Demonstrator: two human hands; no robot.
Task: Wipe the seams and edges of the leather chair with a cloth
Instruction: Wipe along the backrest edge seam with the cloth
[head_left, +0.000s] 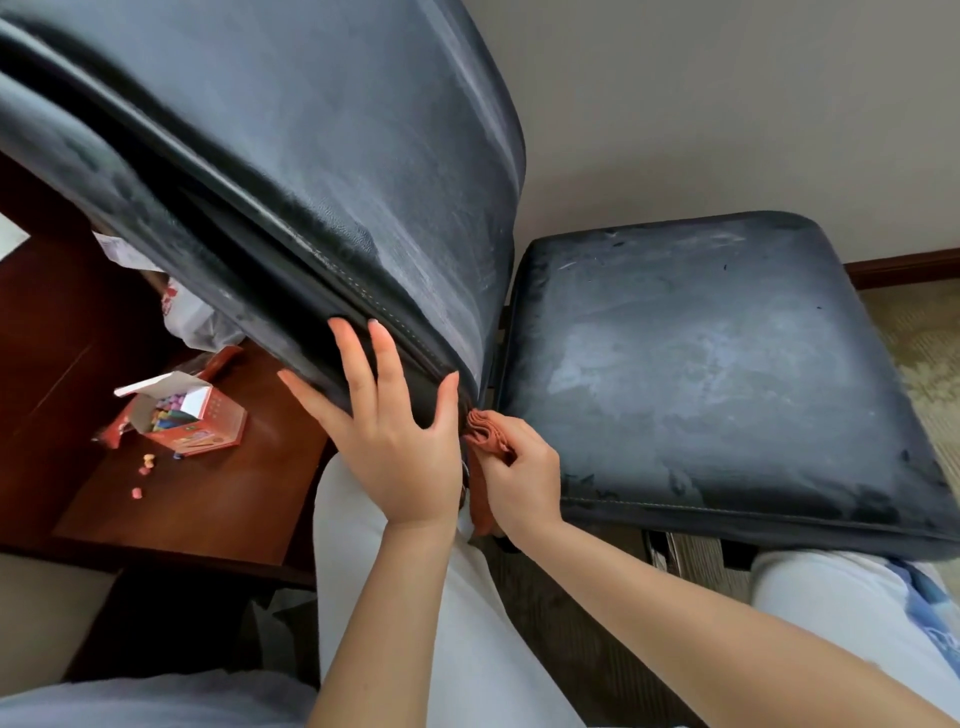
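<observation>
The dark leather chair's backrest fills the upper left, with a stitched seam running down its side edge. Its seat cushion lies to the right, streaked with pale dust. My left hand lies flat with spread fingers on the lower side edge of the backrest. My right hand pinches a folded orange cloth and holds it against the bottom of the backrest's seam, in the gap between backrest and seat. Part of the cloth hangs hidden behind my hands.
A reddish wooden table stands at the left, carrying an open red box of coloured chalk and loose chalk bits. A white plastic bag lies behind the backrest. My white-trousered legs are below. Patterned carpet lies at the right.
</observation>
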